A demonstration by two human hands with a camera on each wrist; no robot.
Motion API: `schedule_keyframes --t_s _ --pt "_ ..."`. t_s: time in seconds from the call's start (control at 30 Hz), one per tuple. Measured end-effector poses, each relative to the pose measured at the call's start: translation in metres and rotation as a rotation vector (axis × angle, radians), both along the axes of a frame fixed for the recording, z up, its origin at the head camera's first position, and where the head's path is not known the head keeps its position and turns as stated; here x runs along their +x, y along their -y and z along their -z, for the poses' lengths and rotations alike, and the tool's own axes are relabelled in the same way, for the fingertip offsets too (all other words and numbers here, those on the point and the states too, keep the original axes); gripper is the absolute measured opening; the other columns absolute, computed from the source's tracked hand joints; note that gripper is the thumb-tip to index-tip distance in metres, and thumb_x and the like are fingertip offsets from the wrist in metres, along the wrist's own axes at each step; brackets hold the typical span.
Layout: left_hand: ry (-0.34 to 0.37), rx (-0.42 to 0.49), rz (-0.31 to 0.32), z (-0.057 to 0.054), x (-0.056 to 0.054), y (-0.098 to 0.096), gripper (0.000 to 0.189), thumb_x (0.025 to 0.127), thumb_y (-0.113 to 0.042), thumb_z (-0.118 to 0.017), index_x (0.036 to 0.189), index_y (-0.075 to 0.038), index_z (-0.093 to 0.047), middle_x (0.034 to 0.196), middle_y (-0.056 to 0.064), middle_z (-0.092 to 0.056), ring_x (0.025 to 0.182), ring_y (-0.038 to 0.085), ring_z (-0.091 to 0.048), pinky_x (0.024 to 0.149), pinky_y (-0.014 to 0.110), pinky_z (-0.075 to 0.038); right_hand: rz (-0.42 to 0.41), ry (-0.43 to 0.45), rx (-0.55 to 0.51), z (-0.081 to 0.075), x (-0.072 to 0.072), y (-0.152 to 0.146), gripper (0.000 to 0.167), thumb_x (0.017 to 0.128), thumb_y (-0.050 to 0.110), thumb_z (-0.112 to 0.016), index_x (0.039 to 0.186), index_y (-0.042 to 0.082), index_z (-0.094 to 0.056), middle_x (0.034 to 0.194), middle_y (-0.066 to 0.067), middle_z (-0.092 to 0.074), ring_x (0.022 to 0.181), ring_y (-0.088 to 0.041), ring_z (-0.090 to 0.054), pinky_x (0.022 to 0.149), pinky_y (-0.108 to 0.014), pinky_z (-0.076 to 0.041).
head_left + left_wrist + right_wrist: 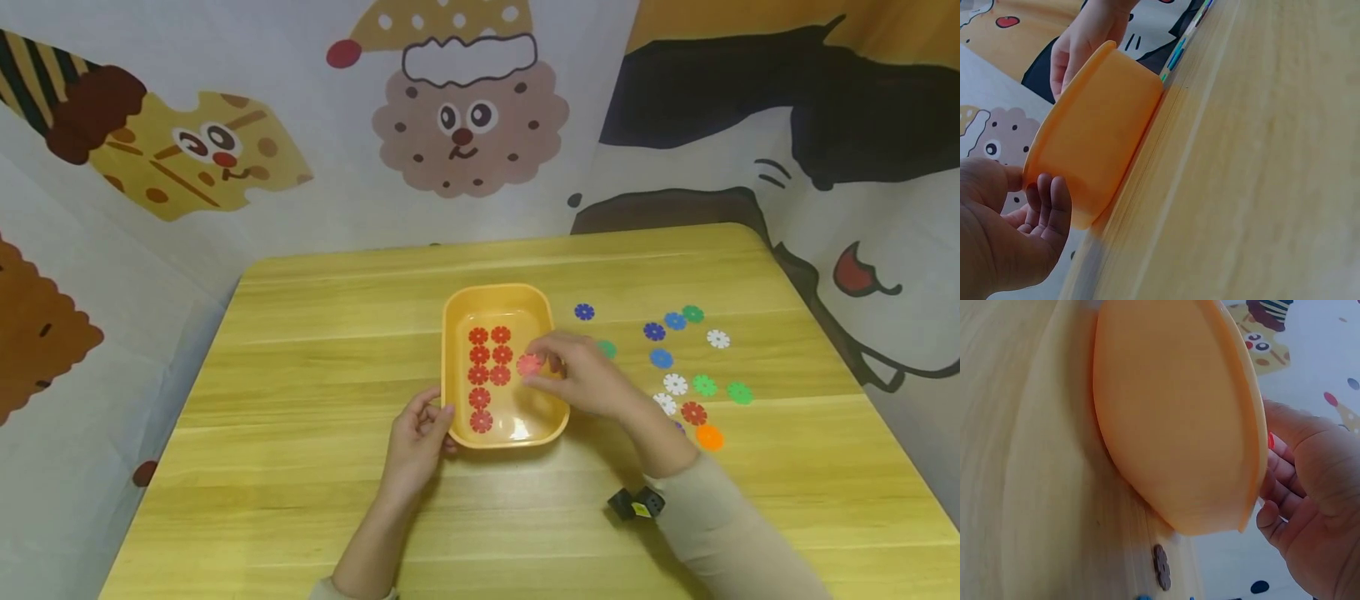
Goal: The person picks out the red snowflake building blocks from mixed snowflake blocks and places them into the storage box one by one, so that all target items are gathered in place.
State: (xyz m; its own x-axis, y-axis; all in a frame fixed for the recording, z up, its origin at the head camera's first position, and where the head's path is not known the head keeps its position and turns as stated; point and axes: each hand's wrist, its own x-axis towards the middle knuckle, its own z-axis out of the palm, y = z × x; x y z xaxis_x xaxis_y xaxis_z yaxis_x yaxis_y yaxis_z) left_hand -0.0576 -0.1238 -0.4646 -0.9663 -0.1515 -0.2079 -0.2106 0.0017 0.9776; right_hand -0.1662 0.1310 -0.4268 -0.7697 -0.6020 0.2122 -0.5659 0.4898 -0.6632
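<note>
A yellow-orange plastic tray [525, 421] rests on the wooden table. My left hand [415, 442] grips its near left corner, thumb at the rim and fingers against the outer wall [1100, 125]. Inside, red flower-shaped discs [479, 375] lie in two columns, the left one longer. Over the tray's right side, my right hand [588, 375] pinches another disc [528, 365], pinkish red, between thumb and fingers. In the right wrist view only a sliver of red [1270, 440] shows by the fingers, with the tray's wall hiding the rest.
Right of the tray, loose discs lie scattered on the table [300, 375]: blue [654, 332], green [704, 385], white [717, 338], red [693, 412] and orange [708, 437]. A green disc [607, 348] is partly behind my right hand. A cartoon-printed cloth [337, 208] hangs behind the table.
</note>
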Motion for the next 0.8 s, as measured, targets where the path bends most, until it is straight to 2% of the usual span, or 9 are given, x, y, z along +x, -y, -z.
schedule_keyframes --t_s 0.17,0.33,0.43,0.6,0.67,0.8 --pt "-0.005 -0.002 0.004 -0.002 0.001 0.0 0.045 0.103 -0.011 -0.06 0.143 0.003 -0.047 0.093 0.016 -0.062 0.066 0.015 -0.063 0.061 0.028 -0.063 -0.034 -0.026 0.003 0.0 0.001 0.009 0.039 0.087 0.026 -0.082 0.118 0.005 -0.07 0.091 0.005 -0.064 0.075 -0.011 -0.054 0.064 -0.027 -0.052" --pt "0.001 -0.015 -0.005 0.0 0.0 0.0 0.043 0.102 -0.011 -0.06 0.142 0.002 -0.05 0.091 0.015 -0.061 0.066 0.015 -0.063 0.061 0.028 -0.063 -0.073 -0.019 0.039 -0.001 0.002 0.022 0.042 0.086 0.024 -0.083 0.12 0.003 -0.069 0.097 -0.003 -0.069 0.079 -0.012 -0.057 0.068 -0.027 -0.054" --pt "-0.007 -0.023 -0.01 0.0 0.0 0.0 0.042 0.102 -0.01 -0.06 0.141 0.002 -0.05 0.091 0.014 -0.061 0.065 0.014 -0.064 0.061 0.028 -0.063 -0.092 -0.018 0.091 0.001 0.002 0.031 0.042 0.086 0.025 -0.083 0.119 0.003 -0.069 0.101 -0.005 -0.07 0.081 -0.014 -0.06 0.071 -0.027 -0.056" --pt "-0.011 -0.015 -0.006 0.0 0.001 0.0 0.042 0.103 -0.01 -0.059 0.142 0.004 -0.049 0.091 0.015 -0.061 0.065 0.014 -0.063 0.061 0.027 -0.063 -0.101 -0.064 0.186 0.003 0.001 0.04 0.04 0.086 0.03 -0.083 0.115 0.005 -0.071 0.102 -0.003 -0.071 0.089 -0.018 -0.066 0.083 -0.03 -0.058" --pt "-0.003 -0.007 -0.005 -0.001 0.0 0.0 0.043 0.103 -0.01 -0.059 0.142 0.003 -0.048 0.092 0.015 -0.061 0.065 0.014 -0.063 0.061 0.027 -0.063 -0.102 -0.091 0.227 0.004 0.001 0.042 0.038 0.086 0.031 -0.083 0.114 0.007 -0.072 0.103 -0.002 -0.072 0.093 -0.019 -0.067 0.088 -0.034 -0.057" --pt "0.002 -0.002 -0.001 -0.002 0.0 -0.001 0.044 0.103 -0.011 -0.059 0.143 0.002 -0.048 0.094 0.016 -0.061 0.066 0.014 -0.063 0.062 0.027 -0.063 -0.109 -0.127 0.319 0.005 0.001 0.045 0.034 0.085 0.033 -0.082 0.109 0.011 -0.073 0.099 0.001 -0.072 0.089 -0.016 -0.065 0.088 -0.037 -0.051"
